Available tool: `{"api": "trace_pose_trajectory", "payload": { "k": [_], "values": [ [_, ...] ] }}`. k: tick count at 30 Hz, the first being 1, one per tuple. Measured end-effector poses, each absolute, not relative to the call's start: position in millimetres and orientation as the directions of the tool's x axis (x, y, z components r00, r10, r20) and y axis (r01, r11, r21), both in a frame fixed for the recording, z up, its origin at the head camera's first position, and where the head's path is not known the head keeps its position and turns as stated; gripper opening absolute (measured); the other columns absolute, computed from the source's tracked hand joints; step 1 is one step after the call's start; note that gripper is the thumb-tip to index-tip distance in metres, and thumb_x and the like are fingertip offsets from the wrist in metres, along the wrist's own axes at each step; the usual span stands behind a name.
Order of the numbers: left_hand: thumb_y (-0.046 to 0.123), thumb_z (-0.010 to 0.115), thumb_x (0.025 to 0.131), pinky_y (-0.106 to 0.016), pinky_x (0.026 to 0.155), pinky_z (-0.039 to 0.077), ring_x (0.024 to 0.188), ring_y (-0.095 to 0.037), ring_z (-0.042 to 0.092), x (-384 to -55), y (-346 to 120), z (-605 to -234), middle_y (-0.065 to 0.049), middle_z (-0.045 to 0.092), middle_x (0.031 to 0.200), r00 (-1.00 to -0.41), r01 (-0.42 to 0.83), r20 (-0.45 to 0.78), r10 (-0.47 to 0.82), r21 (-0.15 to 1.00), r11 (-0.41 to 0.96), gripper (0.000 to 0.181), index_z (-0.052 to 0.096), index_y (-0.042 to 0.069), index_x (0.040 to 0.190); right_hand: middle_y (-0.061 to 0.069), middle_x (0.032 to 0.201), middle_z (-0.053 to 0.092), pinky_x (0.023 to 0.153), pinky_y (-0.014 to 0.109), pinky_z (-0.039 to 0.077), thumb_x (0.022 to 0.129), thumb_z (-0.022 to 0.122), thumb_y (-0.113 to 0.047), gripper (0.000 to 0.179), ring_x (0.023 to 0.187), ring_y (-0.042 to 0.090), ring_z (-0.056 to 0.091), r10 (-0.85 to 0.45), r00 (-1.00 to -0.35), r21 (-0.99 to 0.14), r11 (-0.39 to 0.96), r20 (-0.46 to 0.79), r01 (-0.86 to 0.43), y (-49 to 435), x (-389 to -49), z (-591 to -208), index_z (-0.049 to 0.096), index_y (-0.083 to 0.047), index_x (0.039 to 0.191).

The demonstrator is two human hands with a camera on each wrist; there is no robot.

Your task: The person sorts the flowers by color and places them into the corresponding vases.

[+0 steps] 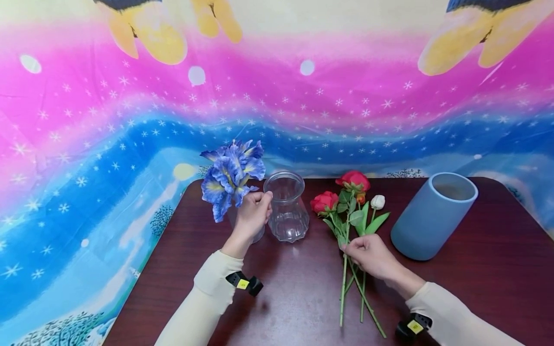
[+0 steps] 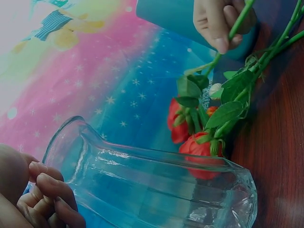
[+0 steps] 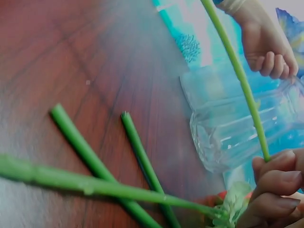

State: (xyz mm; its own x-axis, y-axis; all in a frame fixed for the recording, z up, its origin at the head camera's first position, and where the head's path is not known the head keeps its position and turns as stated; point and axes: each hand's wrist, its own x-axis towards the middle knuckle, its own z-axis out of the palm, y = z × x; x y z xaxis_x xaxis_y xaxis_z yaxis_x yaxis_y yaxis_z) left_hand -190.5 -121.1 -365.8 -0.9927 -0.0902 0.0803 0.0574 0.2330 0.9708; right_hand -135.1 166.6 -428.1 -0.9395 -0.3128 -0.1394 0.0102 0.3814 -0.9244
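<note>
My left hand (image 1: 253,214) has its fingers curled at the rim of a clear glass vase (image 1: 289,218), thumb and forefinger pinching the rim. Beside and behind that hand, blue irises (image 1: 231,173) stand in another clear container (image 1: 258,234), mostly hidden. My right hand (image 1: 371,254) pinches the green stem of a red rose (image 2: 178,121) between thumb and forefinger. Another red rose (image 2: 202,154) lies close by with its stem crossing the others. A white tulip (image 1: 378,202) with broad green leaves lies just beyond the right hand, near a small orange bud (image 1: 360,198).
To the right of the flowers stands a tall blue-grey vase (image 1: 433,221). Everything rests on a dark reddish-brown table (image 1: 298,298). Behind its back edge hangs a colourful cloth backdrop (image 1: 277,96) with snowflakes.
</note>
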Motion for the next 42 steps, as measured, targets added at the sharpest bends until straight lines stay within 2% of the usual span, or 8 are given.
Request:
{"api": "trace_pose_trajectory", "payload": {
  "k": [4,12,21,27,32,37,42],
  "values": [
    [0.017,0.054,0.101,-0.019,0.044,0.034,0.042,-0.004,0.04,-190,-122,-366,0.005,0.046,0.047,-0.993,0.055,0.08,-0.09,0.967,0.247,0.044,0.05,0.01,0.058,-0.007,0.051,0.041,0.043,0.02,0.028,0.101,0.061,-0.021,0.042,0.043,0.004,0.031,-0.25,-0.959,-0.94,0.34,-0.13,0.039,162,-132,-426,0.054,0.012,0.076],
    [0.018,0.053,0.102,-0.019,0.045,0.034,0.043,-0.006,0.041,-189,-121,-365,0.005,0.046,0.048,-0.994,0.061,0.082,-0.077,0.968,0.244,0.045,0.049,0.012,0.057,-0.008,0.052,0.04,0.043,0.022,0.028,0.102,0.06,-0.018,0.032,0.044,0.004,0.03,-0.144,-0.987,-0.978,0.203,-0.07,0.04,149,-126,-423,0.058,0.002,0.076],
    [0.016,0.053,0.101,-0.019,0.044,0.034,0.043,-0.006,0.04,-190,-121,-365,0.005,0.046,0.047,-0.994,0.058,0.076,-0.077,0.975,0.214,0.045,0.049,0.011,0.057,-0.01,0.051,0.045,0.038,0.034,0.024,0.101,0.06,-0.01,0.028,0.043,0.0,0.033,0.0,-0.987,-0.985,0.059,0.161,-0.16,140,-125,-427,0.061,0.009,0.081],
    [0.017,0.055,0.101,-0.019,0.044,0.035,0.043,-0.006,0.041,-190,-121,-365,0.005,0.047,0.048,-0.994,0.049,0.068,-0.084,0.975,0.218,0.044,0.049,0.011,0.058,-0.009,0.052,0.046,0.039,0.035,0.024,0.099,0.059,-0.001,0.024,0.042,0.003,0.035,0.093,-0.938,-0.942,0.032,0.335,-0.334,135,-129,-427,0.061,0.011,0.079],
    [0.018,0.054,0.101,-0.019,0.045,0.035,0.044,-0.006,0.041,-190,-121,-365,0.005,0.047,0.048,-0.994,0.053,0.073,-0.084,0.974,0.218,0.044,0.049,0.012,0.058,-0.009,0.053,0.048,0.039,0.03,0.028,0.097,0.059,0.004,0.021,0.042,0.004,0.038,0.143,-0.89,-0.899,-0.009,0.433,-0.439,131,-132,-423,0.061,0.013,0.078],
    [0.018,0.054,0.101,-0.019,0.045,0.035,0.044,-0.007,0.041,-189,-121,-365,0.005,0.047,0.048,-0.993,0.058,0.08,-0.084,0.97,0.238,0.045,0.049,0.012,0.057,-0.008,0.055,0.05,0.042,0.025,0.033,0.094,0.062,0.007,0.013,0.045,0.004,0.043,0.193,-0.834,-0.854,0.062,0.517,-0.516,132,-134,-414,0.068,0.013,0.084],
    [0.019,0.054,0.101,-0.019,0.045,0.035,0.043,-0.006,0.041,-189,-122,-365,0.005,0.046,0.048,-0.993,0.053,0.075,-0.087,0.969,0.242,0.045,0.05,0.012,0.057,-0.013,0.056,0.052,0.043,0.023,0.032,0.091,0.065,0.01,0.01,0.046,0.0,0.043,0.245,-0.749,-0.788,0.164,0.615,-0.593,136,-137,-407,0.07,0.012,0.083]
  ]
}}
